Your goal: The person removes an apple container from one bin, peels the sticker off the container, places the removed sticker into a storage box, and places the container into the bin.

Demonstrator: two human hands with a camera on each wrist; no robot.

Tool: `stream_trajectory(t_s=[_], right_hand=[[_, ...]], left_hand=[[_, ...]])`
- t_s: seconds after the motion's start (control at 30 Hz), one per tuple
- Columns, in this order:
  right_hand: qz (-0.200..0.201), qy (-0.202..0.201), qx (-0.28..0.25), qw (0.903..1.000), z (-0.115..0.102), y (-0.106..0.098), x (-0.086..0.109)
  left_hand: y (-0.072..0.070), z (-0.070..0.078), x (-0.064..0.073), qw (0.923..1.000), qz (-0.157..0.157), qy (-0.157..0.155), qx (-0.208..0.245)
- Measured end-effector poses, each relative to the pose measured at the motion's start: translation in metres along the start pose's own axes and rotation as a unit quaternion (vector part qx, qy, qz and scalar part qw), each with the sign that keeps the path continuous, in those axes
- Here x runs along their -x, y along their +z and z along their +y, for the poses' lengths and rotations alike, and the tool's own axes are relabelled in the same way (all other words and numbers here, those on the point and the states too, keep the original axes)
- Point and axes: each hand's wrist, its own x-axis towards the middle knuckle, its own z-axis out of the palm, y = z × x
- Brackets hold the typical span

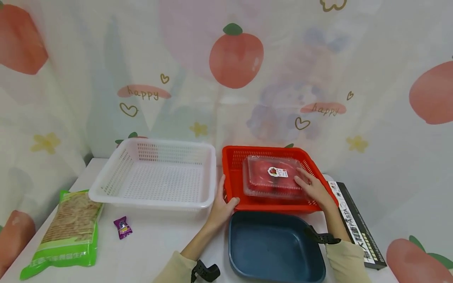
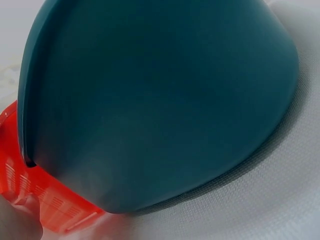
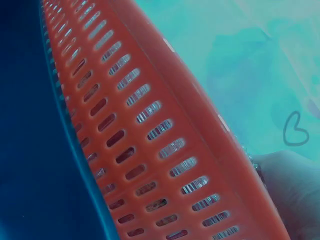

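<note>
Right-hand grip (image 1: pixel 313 192) lies at the right end of the clear plastic box (image 1: pixel 255 188), two fingertips apart on its lid, though whether it pinches the box I cannot tell; left-hand grip (image 1: pixel 222 210) rests, fingers spread, against the left front corner of the red basket (image 1: pixel 276 207). The box sits inside that basket, right of centre in the frame, and looks fairly light, with thin, slick walls likely to dent if squeezed. Both short ends seem the best hold, kept level to spare the red contents (image 1: pixel 260 169).
</note>
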Motion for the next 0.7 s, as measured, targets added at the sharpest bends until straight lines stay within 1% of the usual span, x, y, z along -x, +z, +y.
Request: stream_trajectory(t_s=[0.17,0.33,0.57,0.7], right_hand=[[-0.001,0.005,0.007,1.0000,0.0022,0.0015,0.0019],[-0.007,0.001,0.000,1.0000,0.0017,0.0010,0.0016],[-0.017,-0.006,-0.058,0.9982,0.0051,0.0009,0.0003],[-0.021,-0.009,-0.071,0.9972,0.0052,0.0006,-0.0010]], left_hand=[[0.0008,-0.0030,0.0040,1.0000,-0.005,-0.002,0.005],[0.0013,-0.0019,0.0051,1.0000,0.005,-0.002,0.007],[0.0012,-0.0035,-0.0003,1.0000,0.000,-0.007,-0.002],[0.0010,-0.0041,-0.0023,0.9999,0.003,-0.013,-0.007]])
